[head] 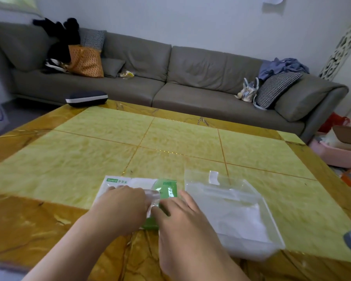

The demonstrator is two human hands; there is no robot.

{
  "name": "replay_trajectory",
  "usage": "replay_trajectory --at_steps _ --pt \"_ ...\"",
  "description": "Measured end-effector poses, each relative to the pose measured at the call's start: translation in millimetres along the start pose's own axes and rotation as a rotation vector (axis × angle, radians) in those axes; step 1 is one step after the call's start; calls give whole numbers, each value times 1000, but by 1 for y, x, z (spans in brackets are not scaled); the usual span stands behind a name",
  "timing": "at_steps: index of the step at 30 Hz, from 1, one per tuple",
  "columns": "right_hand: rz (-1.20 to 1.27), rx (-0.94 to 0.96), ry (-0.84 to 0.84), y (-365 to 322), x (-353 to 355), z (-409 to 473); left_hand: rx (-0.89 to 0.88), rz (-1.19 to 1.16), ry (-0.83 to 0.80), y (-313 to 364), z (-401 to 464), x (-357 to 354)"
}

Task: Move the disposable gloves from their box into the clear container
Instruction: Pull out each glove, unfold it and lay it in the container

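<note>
Gloves box, white and green, lying flat on the bench near its front edge, just left of the clear container. Clear container resting open beside it, with something pale and crumpled inside, probably gloves already moved; not sure through the plastic. Left hand laid over the box top, fingers curled toward the opening, pinching one side of a thin transparent glove. Right hand meeting it from the other side, thumb and forefinger nipping the same glove. Step in hand, by judgement: drawing a glove or a small bunch out of the box slot. Next move calling for a steady pull upward while holding the box down, then a short carry to the right over the container rim. Hard to make out: the slot itself, covered by both hands; how many gloves are caught; how many remain in the box. Fingertips blurred.
</note>
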State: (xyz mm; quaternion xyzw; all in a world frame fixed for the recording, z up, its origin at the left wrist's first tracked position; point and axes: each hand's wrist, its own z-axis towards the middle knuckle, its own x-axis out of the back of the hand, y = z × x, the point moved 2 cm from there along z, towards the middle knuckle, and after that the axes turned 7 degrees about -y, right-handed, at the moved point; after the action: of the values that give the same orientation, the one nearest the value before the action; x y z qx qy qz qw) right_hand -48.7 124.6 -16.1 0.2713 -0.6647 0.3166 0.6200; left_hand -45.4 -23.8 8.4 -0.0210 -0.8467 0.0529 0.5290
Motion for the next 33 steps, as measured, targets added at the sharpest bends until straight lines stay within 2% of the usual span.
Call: replay_trajectory --at_steps 2,5,7,9,12,14,17,19,23,27,30,33 --pt "-5 -5 1 2 -3 1 15 -79 14 -5 5 -5" --pt "2 -4 -2 3 0 0 59 -478 130 -18 12 -10" --pt "-12 4 9 4 -1 0 1 -690 193 -23 12 -9" --pt "-12 10 3 4 -5 1 -35 -812 260 -24 8 -2" --pt "-28 16 10 5 -8 1 43 -989 443 -25 6 5" --pt "-29 7 11 5 -6 1 70 -991 495 -24 6 6" --pt "-33 16 -8 4 -1 0 119 -835 396 -22 7 -4" --pt "-45 19 -18 3 2 -1 150 -769 388 -20 10 -7" --pt "-18 33 4 4 2 -1 188 -892 524 -29 6 8" --pt "-12 36 -19 2 10 -3 159 -1197 687 -45 -6 19" --pt "4 42 -51 1 14 -3 49 -1595 773 -49 -14 23" --pt "77 51 -5 1 17 -4 -49 -1786 777 -44 -19 29"
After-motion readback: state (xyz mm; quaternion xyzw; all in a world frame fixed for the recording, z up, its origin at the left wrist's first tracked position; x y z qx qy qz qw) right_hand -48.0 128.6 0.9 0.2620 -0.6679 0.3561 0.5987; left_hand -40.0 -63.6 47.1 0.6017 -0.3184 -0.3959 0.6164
